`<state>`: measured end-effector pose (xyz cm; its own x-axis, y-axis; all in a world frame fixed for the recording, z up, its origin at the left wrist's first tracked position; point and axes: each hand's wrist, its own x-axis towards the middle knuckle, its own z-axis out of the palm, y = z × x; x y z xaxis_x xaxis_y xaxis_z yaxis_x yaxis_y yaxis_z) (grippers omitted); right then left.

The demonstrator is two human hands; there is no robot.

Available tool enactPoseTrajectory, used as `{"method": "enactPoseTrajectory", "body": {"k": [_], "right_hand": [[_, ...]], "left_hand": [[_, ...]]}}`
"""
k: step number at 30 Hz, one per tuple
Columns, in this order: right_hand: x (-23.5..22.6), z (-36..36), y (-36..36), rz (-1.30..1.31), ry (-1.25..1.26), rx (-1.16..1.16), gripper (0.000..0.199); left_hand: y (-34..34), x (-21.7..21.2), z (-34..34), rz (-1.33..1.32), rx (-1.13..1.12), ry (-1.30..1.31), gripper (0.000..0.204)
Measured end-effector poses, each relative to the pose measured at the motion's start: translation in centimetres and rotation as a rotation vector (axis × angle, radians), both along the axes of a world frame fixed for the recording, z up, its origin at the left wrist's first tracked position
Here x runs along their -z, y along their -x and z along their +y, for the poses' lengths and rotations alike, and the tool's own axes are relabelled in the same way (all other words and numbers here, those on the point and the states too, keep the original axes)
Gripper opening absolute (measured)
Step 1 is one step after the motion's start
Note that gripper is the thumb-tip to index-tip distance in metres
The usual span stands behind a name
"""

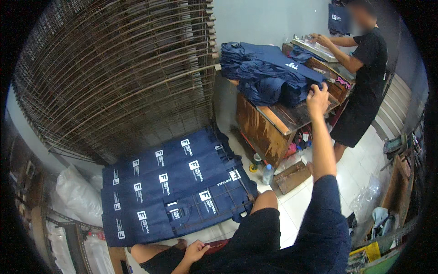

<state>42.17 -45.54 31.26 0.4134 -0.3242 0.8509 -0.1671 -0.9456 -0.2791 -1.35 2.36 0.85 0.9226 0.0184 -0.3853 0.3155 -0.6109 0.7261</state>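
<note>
Cloth (pixel 271 55) atop pile (pixel 267 93) — long axis runs down-R, toward R hand (pixel 318 99).

The right hand (pixel 318 102) touches a navy cloth pile (pixel 269 68) on a wooden table (pixel 258 127); the left hand (pixel 195 252) sits lower.

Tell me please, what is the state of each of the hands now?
Left hand: partly curled; whether it holds something cannot be told.
Right hand: partly curled at the navy cloth pile; grip cannot be told.
</note>
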Motion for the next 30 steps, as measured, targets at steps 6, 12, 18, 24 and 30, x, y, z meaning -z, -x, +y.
{"method": "enactPoseTrajectory", "body": {"k": [6,12,18,24,30], "right_hand": [[-2.8,-6.4,-4.5,0.674,0.397,0.073,0.032],[-9.6,-0.9,-3.0,0.269,0.433,-0.535,0.013],[-15.7,14.7,3.6,0.498,0.024,-0.958,0.013],[-18.9,23.0,7.8,0.401,-0.088,-1.095,0.016],[-18.6,24.4,12.0,0.25,-0.376,-1.372,0.055]], "left_hand": [[0.2,-1.1,-0.9,-0.092,-0.074,0.048,0.037],[-7.7,-9.4,-5.0,-0.337,0.125,-0.013,0.045],[-23.1,-26.0,-17.5,-0.936,0.169,0.356,0.105],[-24.1,-32.4,-17.7,-0.889,-0.207,0.549,0.082],[-24.8,-34.7,-9.4,-1.281,-0.203,0.341,0.044]]}}
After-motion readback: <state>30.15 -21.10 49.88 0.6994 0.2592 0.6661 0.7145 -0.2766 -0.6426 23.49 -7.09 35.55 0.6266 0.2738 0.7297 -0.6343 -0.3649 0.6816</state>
